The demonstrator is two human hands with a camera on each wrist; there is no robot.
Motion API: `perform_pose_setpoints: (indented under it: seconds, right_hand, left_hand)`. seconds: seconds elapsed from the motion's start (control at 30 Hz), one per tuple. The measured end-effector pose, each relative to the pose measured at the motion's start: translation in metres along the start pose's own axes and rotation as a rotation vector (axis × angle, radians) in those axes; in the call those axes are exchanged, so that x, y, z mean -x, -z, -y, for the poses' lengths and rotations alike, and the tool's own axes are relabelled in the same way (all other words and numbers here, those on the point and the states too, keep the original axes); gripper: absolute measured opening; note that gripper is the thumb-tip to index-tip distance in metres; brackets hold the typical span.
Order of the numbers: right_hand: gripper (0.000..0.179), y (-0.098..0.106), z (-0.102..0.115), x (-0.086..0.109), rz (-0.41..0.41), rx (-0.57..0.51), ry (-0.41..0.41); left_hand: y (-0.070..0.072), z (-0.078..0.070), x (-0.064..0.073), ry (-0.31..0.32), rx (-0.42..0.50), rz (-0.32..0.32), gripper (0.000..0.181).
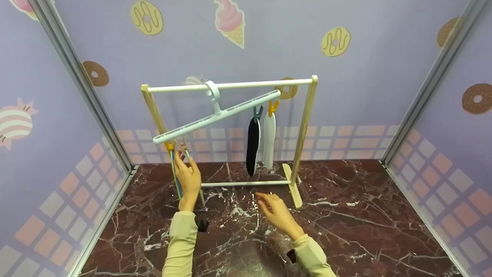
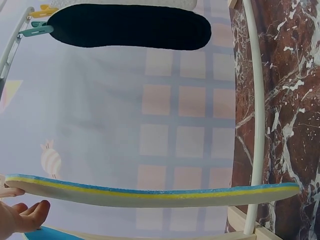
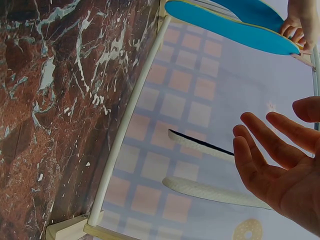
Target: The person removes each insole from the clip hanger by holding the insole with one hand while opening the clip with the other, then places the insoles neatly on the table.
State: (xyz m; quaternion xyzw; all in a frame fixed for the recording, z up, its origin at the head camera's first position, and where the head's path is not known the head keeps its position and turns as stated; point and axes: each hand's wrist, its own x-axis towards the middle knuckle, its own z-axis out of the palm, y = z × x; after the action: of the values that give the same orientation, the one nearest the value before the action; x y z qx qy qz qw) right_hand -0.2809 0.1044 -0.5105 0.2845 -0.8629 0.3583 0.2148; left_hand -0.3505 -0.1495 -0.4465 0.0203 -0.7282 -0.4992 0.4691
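Observation:
A white clip hanger [image 1: 217, 115] hangs tilted from the rack's top bar, left end lower. From its left end hang two blue-and-yellow-edged insoles [image 2: 150, 196], one by a yellow clothespin [image 1: 169, 146], the other by a pinkish clothespin [image 1: 183, 146]. My left hand [image 1: 187, 176] is up beside their top ends, fingers loosely bent; whether a fingertip touches an insole is unclear. Toward the hanger's right end, a teal clothespin [image 1: 257, 114] bears a black-faced insole [image 1: 252, 148], and a yellow clothespin [image 1: 273, 108] bears a white insole [image 1: 269, 142]. My right hand [image 1: 277, 212] hovers below these, fingers spread, holding nothing.
The wooden rack has a white top bar [image 1: 253, 84], a lower bar [image 1: 246, 184] and a right foot [image 1: 293, 188]. It stands on a dark red marbled tabletop [image 1: 346, 231]. Patterned lilac walls [image 1: 365, 69] enclose the back and both sides.

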Motion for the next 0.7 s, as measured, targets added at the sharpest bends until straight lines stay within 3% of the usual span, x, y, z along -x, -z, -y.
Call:
perform_pose_setpoints:
  seconds: [0.5, 0.7]
  right_hand:
    - [0.026, -0.001, -0.001, 0.002, 0.010, 0.032, -0.027]
    - [0.025, -0.002, -0.001, 0.002, 0.001, 0.029, -0.014]
  left_hand:
    - [0.004, -0.005, -0.010, 0.132, 0.057, 0.057, 0.040]
    - [0.006, -0.007, -0.016, 0.210, 0.133, 0.096, 0.038]
